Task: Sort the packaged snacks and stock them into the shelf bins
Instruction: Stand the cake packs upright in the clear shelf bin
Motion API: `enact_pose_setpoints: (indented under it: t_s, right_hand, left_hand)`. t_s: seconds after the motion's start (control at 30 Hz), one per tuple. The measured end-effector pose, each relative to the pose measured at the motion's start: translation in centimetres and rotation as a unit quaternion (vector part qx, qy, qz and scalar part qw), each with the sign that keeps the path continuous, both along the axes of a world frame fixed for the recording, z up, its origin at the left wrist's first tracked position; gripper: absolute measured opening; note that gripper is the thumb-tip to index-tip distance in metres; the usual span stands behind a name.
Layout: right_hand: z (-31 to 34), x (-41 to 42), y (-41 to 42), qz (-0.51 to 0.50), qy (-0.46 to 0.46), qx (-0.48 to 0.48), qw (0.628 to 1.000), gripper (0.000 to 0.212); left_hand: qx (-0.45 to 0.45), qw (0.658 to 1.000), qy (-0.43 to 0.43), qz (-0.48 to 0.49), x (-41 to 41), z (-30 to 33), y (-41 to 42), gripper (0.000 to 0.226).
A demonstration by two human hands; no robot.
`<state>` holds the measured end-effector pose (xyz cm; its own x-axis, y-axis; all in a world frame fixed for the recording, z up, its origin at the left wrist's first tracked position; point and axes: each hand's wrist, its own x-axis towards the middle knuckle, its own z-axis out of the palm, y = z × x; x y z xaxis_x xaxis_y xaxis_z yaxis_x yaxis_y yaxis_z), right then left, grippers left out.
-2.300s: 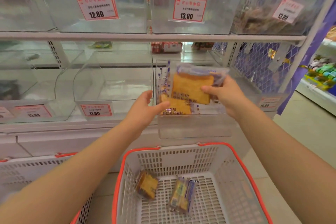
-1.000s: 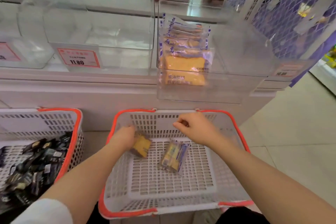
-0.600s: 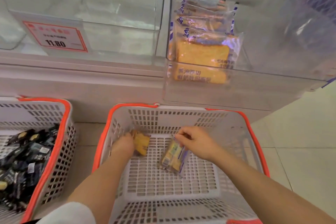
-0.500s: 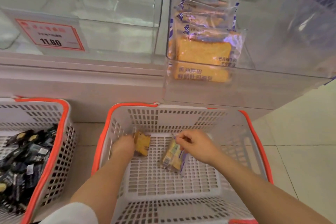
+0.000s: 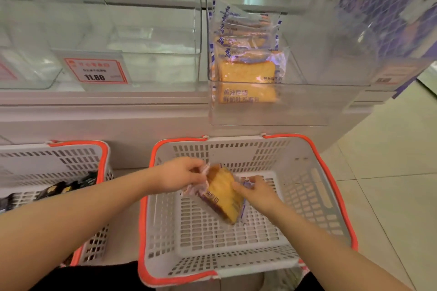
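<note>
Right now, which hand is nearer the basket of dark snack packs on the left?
Left. The left hand is over the middle basket, pinching the toast packet on the side facing the dark-pack basket. The right hand grips the packet's far side.

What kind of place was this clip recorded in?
Most likely a snack shop aisle: clear acrylic shelf bins, a red-bordered price tag reading 11.80, and orange-rimmed shopping baskets on a tiled floor.

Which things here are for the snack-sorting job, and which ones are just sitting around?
For the job:
- bread packet, gripped by left hand and right hand
- white basket under it
- clear bin with stacked bread packets

Just sitting around:
- second basket of dark packets
- price tag
</note>
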<state>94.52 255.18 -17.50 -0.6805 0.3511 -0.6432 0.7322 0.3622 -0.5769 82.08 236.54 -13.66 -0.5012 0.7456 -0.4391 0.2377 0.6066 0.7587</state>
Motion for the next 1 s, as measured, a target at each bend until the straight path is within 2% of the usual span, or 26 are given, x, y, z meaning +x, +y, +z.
enact_pose_setpoints:
  t_s: [0.07, 0.1, 0.17, 0.2, 0.23, 0.33, 0.47, 0.53, 0.6, 0.67, 0.73, 0.83, 0.93, 1.0]
  right_hand:
    - [1.1, 0.6, -0.9, -0.101, 0.019, -0.079, 0.992, 0.069]
    - [1.6, 0.8, -1.0, -0.161, 0.04, -0.164, 0.973, 0.064]
    - [3.0, 1.1, -1.2, -0.262, 0.081, -0.368, 0.888, 0.047]
    - [3.7, 1.3, -1.3, -0.289, 0.107, -0.43, 0.849, 0.041]
    - [4.5, 1.4, -1.4, -0.293, 0.134, -0.451, 0.832, 0.038]
    - [6.8, 1.6, -1.7, -0.286, 0.223, -0.403, 0.841, 0.03]
    - [10.5, 2.0, -1.5, -0.256, 0.327, -0.276, 0.867, 0.012]
    - [12.6, 2.0, -1.4, -0.285, 0.387, -0.263, 0.837, 0.011]
    - [14.3, 2.1, -1.3, -0.291, 0.423, -0.289, 0.808, 0.013]
    - [15.4, 2.4, -1.2, -0.263, 0.417, -0.302, 0.816, 0.012]
    - [15.9, 2.6, -1.1, -0.231, 0.414, -0.286, 0.833, 0.011]
    - [16.6, 2.6, -0.7, -0.211, 0.456, -0.157, 0.85, 0.018]
    - [16.9, 2.3, -0.2, -0.206, 0.498, -0.037, 0.842, 0.021]
    - [16.7, 2.2, 0.0, -0.223, 0.503, -0.036, 0.834, 0.021]
  left_hand:
    - [0.065, 0.997, 0.003, 0.046, 1.3, 1.7, -0.8, 0.015]
    - [0.094, 0.993, -0.003, 0.071, 1.9, 2.5, -1.1, 0.018]
    - [0.15, 0.981, -0.033, 0.119, 3.0, 3.8, -1.7, 0.02]
    - [0.173, 0.974, -0.043, 0.138, 3.5, 4.3, -1.8, 0.019]
    - [0.192, 0.968, -0.047, 0.157, 4.0, 4.9, -1.9, 0.018]
    - [0.247, 0.938, -0.073, 0.232, 4.9, 6.6, -1.6, 0.007]
    - [0.275, 0.887, -0.171, 0.331, 6.1, 8.3, -0.6, 0.023]
    - [0.297, 0.866, -0.209, 0.343, 6.8, 8.9, -0.1, 0.027]
    - [0.323, 0.849, -0.225, 0.353, 7.1, 9.5, 0.3, 0.03]
    - [0.341, 0.836, -0.235, 0.361, 7.2, 9.7, 0.4, 0.031]
    - [0.351, 0.83, -0.243, 0.36, 7.2, 9.9, 0.3, 0.033]
    - [0.357, 0.832, -0.256, 0.339, 7.3, 9.8, 0.1, 0.034]
    - [0.35, 0.845, -0.26, 0.309, 7.5, 10.1, 0.1, 0.034]
    - [0.357, 0.847, -0.256, 0.3, 7.5, 10.8, 0.1, 0.038]
